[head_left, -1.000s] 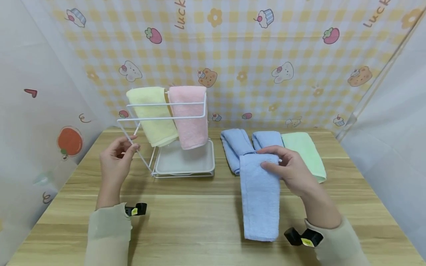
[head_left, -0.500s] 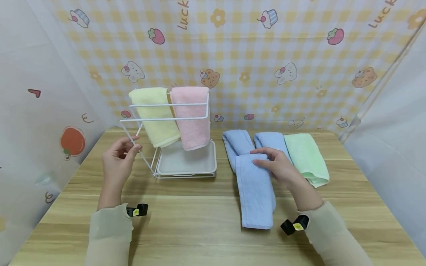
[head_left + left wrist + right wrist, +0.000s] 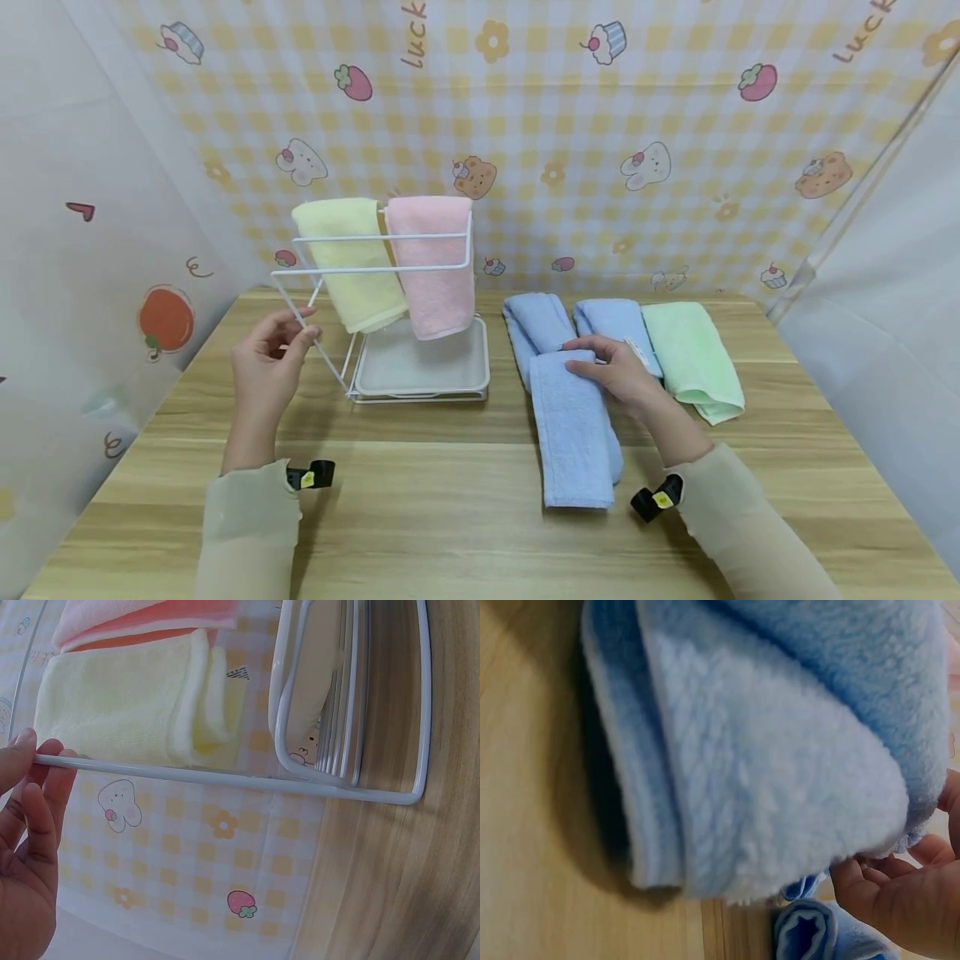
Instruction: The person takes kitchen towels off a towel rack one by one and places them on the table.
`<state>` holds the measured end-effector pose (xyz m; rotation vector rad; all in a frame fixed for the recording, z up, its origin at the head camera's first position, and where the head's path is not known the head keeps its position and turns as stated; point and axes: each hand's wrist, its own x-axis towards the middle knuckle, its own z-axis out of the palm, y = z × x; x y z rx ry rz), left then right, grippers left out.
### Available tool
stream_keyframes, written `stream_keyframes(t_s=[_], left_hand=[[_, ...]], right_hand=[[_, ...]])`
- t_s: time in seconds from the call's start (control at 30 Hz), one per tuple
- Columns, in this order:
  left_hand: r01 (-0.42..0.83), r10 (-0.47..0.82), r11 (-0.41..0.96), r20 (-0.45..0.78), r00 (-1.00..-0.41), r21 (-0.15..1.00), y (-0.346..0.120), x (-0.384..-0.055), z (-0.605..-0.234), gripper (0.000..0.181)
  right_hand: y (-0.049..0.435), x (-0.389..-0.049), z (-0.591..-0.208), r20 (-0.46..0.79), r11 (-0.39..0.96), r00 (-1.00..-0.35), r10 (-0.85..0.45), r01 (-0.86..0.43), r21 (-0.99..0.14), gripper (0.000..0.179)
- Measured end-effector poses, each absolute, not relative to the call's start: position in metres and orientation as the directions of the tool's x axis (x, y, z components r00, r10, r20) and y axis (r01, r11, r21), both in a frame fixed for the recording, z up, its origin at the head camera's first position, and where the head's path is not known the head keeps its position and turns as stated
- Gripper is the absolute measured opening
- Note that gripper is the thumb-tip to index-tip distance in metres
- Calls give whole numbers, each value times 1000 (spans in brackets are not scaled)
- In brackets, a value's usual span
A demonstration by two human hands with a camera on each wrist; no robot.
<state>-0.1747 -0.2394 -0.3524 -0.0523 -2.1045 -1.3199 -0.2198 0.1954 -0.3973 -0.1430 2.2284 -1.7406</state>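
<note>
Towel of light-blue folded terry (image 3: pixel 573 433) had shifted L vs 1 s ago, over wood-grain surface (image 3: pixel 420 533), pinched in my R grip (image 3: pixel 624 377); L grip (image 3: pixel 270 357) held the white wire rack (image 3: pixel 367 269). Prob. progress, I judged: nearer rack, not yet on it.

At my eleven o'clock I see a white rack (image 3: pixel 393 268), a plain pale-yellow towel (image 3: pixel 352 296) and a plain pink towel (image 3: pixel 437 304); toward one, plain blue towels (image 3: pixel 572 433), then a mint-green towel (image 3: pixel 693 354). At twelve, the backdrop (image 3: pixel 555 108) is yellow-and-white checked with pink strawberries (image 3: pixel 359 83).
</note>
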Motion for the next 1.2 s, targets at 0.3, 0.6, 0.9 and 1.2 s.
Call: stream_keyframes(t_s=[0.3, 0.6, 0.9, 1.2], left_hand=[[364, -290, 493, 543, -788, 791, -239, -174, -352, 20], [383, -285, 486, 556, -781, 786, -239, -175, -353, 20], [387, -286, 483, 559, -778, 786, -240, -175, -354, 19], [366, -293, 503, 553, -780, 783, -239, -174, -353, 19]], right_hand=[[198, -226, -406, -84, 414, -962, -261, -33, -910, 38], [197, -226, -411, 30, 478, -957, -289, -172, -861, 32], [195, -225, -403, 64, 515, -953, -295, -215, -830, 31], [195, -232, -392, 100, 491, -952, -289, -238, -838, 30]])
